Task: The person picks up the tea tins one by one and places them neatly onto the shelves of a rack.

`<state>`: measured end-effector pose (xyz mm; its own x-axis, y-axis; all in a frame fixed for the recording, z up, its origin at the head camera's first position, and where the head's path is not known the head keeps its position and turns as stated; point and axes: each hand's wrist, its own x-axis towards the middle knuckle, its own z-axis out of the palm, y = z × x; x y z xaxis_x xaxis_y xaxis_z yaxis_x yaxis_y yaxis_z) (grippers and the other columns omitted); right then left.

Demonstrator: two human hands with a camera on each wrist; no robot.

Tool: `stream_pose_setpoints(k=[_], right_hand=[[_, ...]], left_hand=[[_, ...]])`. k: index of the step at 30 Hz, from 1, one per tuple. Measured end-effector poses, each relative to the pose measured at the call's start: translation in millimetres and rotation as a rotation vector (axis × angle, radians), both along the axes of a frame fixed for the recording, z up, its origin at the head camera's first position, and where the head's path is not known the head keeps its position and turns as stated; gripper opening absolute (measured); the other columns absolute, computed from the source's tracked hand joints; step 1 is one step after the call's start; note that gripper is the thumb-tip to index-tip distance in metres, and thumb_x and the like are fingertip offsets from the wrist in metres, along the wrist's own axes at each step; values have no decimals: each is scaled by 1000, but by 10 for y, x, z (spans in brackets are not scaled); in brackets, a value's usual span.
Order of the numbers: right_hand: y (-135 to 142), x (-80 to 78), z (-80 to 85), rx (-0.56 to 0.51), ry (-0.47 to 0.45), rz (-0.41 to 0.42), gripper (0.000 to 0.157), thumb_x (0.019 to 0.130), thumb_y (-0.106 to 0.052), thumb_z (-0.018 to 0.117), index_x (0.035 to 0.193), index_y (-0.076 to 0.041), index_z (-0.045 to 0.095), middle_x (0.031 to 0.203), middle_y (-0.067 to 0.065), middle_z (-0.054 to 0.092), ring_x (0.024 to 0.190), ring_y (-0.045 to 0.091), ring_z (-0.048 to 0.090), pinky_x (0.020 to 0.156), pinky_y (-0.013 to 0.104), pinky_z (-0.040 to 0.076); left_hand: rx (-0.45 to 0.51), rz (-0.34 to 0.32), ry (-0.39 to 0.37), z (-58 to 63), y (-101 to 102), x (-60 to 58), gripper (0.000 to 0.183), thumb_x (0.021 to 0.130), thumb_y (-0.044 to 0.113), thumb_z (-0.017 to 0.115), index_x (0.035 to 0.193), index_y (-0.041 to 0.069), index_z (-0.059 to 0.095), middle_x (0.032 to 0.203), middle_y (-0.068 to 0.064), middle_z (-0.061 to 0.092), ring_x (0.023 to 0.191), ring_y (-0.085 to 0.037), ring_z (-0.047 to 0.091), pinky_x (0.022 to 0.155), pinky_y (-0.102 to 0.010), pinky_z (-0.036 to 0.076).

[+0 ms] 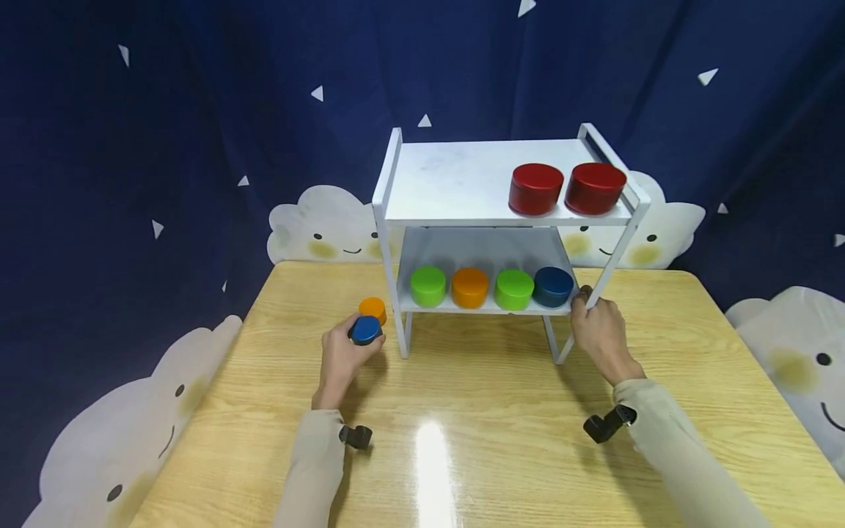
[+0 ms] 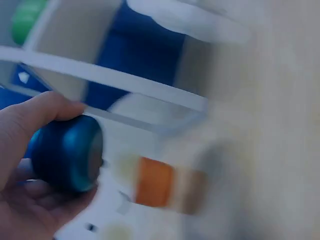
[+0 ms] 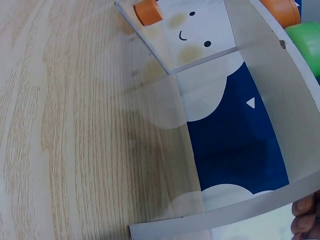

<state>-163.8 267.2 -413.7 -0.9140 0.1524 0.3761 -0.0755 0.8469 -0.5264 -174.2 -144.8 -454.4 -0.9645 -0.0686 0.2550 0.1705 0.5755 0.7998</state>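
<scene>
In the head view my left hand (image 1: 341,357) grips a small round blue tin (image 1: 366,331) just left of the white two-tier shelf (image 1: 462,183). The left wrist view shows thumb and fingers curled round that blue tin (image 2: 70,152). Behind it, an orange tin (image 1: 373,309) stands on the table. My right hand (image 1: 597,330) holds the shelf's right side by the lower tier; some of its fingers are hidden behind the frame. On that tier sit, left to right, a green tin (image 1: 428,286), an orange one, another green one and a dark blue tin (image 1: 553,287).
Two larger red tins (image 1: 535,189) stand on the right of the upper tier. The wooden table (image 1: 495,440) reaches back to a dark blue curtain (image 1: 198,110) with white clouds and triangles. A black wrist camera (image 1: 610,423) is strapped to the right sleeve.
</scene>
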Motion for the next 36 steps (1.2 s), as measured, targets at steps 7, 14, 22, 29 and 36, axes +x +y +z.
stream_pose_setpoints(k=[7, 14, 22, 29, 36], right_hand=[[6, 2, -17, -4, -6, -2, 38, 101, -23, 24, 72, -7, 42, 55, 7, 38, 49, 26, 41, 42, 34, 33], [-7, 6, -15, -11, -19, 2, 39, 101, -23, 23, 72, -7, 42, 55, 7, 39, 50, 26, 42, 42, 34, 34], [-4, 3, -2, -7, -16, 3, 38, 101, -22, 23, 72, -6, 42, 56, 7, 38, 50, 26, 42, 43, 34, 34], [-6, 15, 6, -11, -27, 1, 38, 101, -23, 23, 73, -6, 43, 56, 7, 40, 51, 26, 43, 43, 34, 34], [1, 7, 5, -5, -30, 1, 38, 101, -23, 23, 73, -6, 43, 56, 8, 40, 52, 26, 43, 43, 35, 35]], left_hand=[[-48, -95, 70, 545, 167, 157, 58, 71, 22, 85, 120, -1, 65, 107, -21, 68, 93, -34, 67, 78, -45, 55], [-80, -200, 213, 945, 349, 320, 51, 72, 16, 83, 115, -3, 65, 106, -19, 69, 93, -33, 67, 79, -44, 55], [-96, -228, 289, 1284, 449, 481, 53, 71, 20, 86, 116, -2, 66, 107, -16, 69, 91, -28, 67, 78, -37, 55], [-92, -356, 502, 1652, 598, 494, 58, 70, 19, 86, 118, -5, 63, 110, -18, 68, 94, -27, 67, 81, -32, 55], [-128, -480, 663, 2071, 768, 431, 58, 71, 19, 85, 118, -8, 62, 109, -18, 68, 98, -26, 66, 84, -28, 53]])
